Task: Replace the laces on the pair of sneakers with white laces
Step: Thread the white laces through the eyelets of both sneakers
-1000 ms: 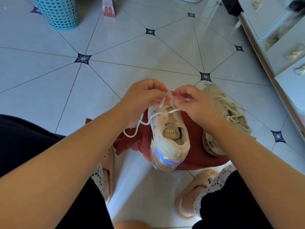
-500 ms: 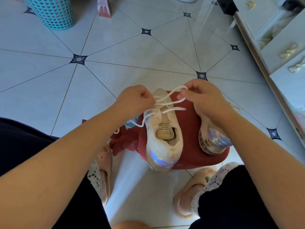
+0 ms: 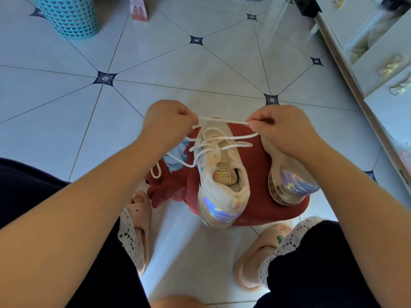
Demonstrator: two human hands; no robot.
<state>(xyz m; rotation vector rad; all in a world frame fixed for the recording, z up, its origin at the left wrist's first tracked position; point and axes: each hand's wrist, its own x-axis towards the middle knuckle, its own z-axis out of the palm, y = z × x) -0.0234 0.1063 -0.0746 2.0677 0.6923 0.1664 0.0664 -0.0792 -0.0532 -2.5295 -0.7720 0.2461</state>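
Sneaker point(image 3: 220, 174) is sitting on red cloth point(image 3: 255, 156), heel nearest, toe pointing away, long axis running near-to-far. Lace point(image 3: 222, 120) is crossing the toe-end eyelets; upper eyelets are looking empty, so probably half remaining. Second sneaker point(image 3: 291, 185) is sitting beside it, lacing hidden. Left hand point(image 3: 166, 123) and right hand point(image 3: 282, 130) are each pinching lace, stretching it taut over the toe.

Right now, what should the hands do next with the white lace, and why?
Probably pull both hands gently apart to snug the crossings. The left hand and right hand each pinch the white lace, stretched between them above the sneaker, but the loops over its tongue look slack.
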